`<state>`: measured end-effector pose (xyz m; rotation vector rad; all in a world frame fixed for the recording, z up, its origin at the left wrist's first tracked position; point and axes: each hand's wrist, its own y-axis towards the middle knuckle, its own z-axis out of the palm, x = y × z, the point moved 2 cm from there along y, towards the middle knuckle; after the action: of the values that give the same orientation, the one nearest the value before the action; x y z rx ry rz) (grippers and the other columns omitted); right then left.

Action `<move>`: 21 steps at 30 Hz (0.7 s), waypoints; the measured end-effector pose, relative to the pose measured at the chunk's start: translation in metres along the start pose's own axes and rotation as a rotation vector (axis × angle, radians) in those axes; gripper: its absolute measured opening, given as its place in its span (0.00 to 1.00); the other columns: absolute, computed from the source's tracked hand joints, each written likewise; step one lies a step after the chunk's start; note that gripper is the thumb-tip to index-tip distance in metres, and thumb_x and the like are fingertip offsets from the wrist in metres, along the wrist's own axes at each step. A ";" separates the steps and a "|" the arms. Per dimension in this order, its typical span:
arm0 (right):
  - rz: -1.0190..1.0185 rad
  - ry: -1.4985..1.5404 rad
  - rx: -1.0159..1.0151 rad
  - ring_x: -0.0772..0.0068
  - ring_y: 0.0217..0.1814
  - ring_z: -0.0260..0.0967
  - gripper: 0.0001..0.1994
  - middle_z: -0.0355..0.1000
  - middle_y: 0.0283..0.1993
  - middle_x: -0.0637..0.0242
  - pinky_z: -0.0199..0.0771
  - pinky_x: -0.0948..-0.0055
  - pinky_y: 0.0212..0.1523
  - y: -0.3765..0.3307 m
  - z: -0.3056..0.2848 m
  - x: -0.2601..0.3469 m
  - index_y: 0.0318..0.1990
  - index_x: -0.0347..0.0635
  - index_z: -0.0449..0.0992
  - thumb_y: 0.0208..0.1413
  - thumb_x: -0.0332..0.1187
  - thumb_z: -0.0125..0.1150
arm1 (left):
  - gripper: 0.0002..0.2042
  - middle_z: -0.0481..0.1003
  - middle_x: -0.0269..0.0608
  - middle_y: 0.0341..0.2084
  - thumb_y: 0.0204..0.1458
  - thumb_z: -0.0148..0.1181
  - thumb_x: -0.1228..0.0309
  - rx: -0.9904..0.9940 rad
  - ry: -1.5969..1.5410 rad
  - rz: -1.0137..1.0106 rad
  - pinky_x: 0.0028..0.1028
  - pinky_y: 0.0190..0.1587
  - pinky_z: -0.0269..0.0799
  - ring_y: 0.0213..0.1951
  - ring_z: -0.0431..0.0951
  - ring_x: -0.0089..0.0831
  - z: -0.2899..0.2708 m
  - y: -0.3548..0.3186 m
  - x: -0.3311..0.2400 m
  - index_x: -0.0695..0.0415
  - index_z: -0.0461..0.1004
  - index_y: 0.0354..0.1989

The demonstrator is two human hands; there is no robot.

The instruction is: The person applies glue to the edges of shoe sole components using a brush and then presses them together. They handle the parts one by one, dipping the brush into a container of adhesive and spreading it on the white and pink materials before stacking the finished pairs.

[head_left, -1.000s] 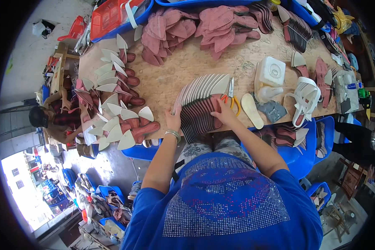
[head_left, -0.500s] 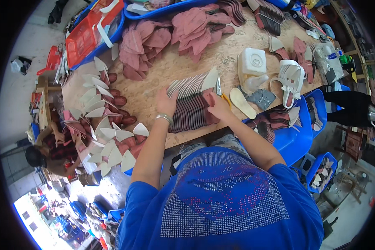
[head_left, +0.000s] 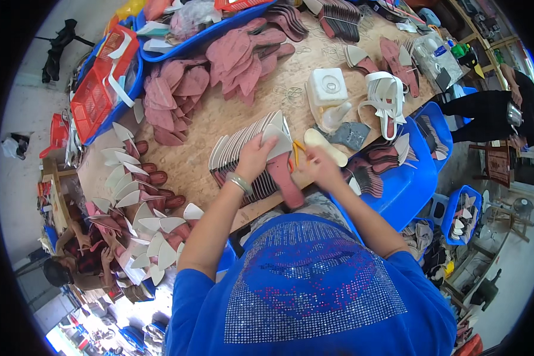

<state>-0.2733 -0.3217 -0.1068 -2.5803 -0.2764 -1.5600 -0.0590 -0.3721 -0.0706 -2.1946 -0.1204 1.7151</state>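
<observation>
- Stack of sole-shaped pieces [head_left: 237, 153] stands on its edges, in one close row, on the wooden table [head_left: 202, 163], near its front edge, before the person.
- Each piece has a whitish pointed upper end and a dark reddish lower part; the rightmost one shows its pinkish face, tilted a little.
- Left hand [head_left: 256, 155] is clasped on the whitish tips at the right end of this row.
- Right hand [head_left: 319, 169] is apart from the left one, with bent fingers, just beside the scissors with yellow-orange handles [head_left: 298, 151]; it is blurred, so I cannot tell if it holds something.
- Large blue plastic bin [head_left: 391, 207], at the right, contains more reddish pieces with whitish tips.
- Small blue plastic basket [head_left: 448, 216], farther right, is filled with mixed pieces.
- Blue plastic tray [head_left: 181, 51], at the back, carries a clear plastic bag [head_left: 197, 18].
- Red plastic basket [head_left: 95, 98] lies near this tray, at the left.
</observation>
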 end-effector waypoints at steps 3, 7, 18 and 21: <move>0.183 -0.016 -0.487 0.75 0.31 0.64 0.22 0.67 0.35 0.64 0.67 0.77 0.31 0.026 -0.063 -0.031 0.48 0.37 0.69 0.45 0.34 0.68 | 0.15 0.77 0.47 0.35 0.54 0.57 0.63 0.306 0.481 0.166 0.28 0.42 0.70 0.37 0.77 0.33 0.011 0.024 -0.049 0.58 0.73 0.46; 0.292 -0.114 -0.378 0.69 0.28 0.68 0.29 0.70 0.29 0.63 0.69 0.73 0.31 0.071 -0.108 -0.046 0.52 0.38 0.69 0.43 0.43 0.69 | 0.29 0.78 0.45 0.34 0.52 0.55 0.62 0.556 1.015 0.265 0.36 0.39 0.72 0.37 0.78 0.42 0.048 0.064 -0.084 0.40 0.56 0.64; 0.304 -0.521 -0.141 0.54 0.32 0.75 0.22 0.76 0.28 0.54 0.74 0.61 0.32 0.098 -0.106 -0.059 0.37 0.47 0.80 0.44 0.55 0.62 | 0.25 0.76 0.53 0.37 0.63 0.33 0.62 0.537 1.404 0.135 0.40 0.43 0.72 0.39 0.79 0.43 0.110 0.153 -0.041 0.33 0.41 0.68; 0.202 -0.551 -0.220 0.54 0.29 0.75 0.19 0.76 0.27 0.55 0.74 0.60 0.30 0.086 -0.103 -0.056 0.36 0.48 0.81 0.45 0.53 0.62 | 0.25 0.75 0.54 0.41 0.63 0.32 0.64 0.523 1.428 0.101 0.41 0.43 0.72 0.40 0.78 0.44 0.113 0.154 -0.045 0.33 0.42 0.68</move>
<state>-0.3691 -0.4309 -0.1093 -3.0504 0.1209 -0.8324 -0.2014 -0.5034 -0.1025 -2.4102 0.6920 -0.1190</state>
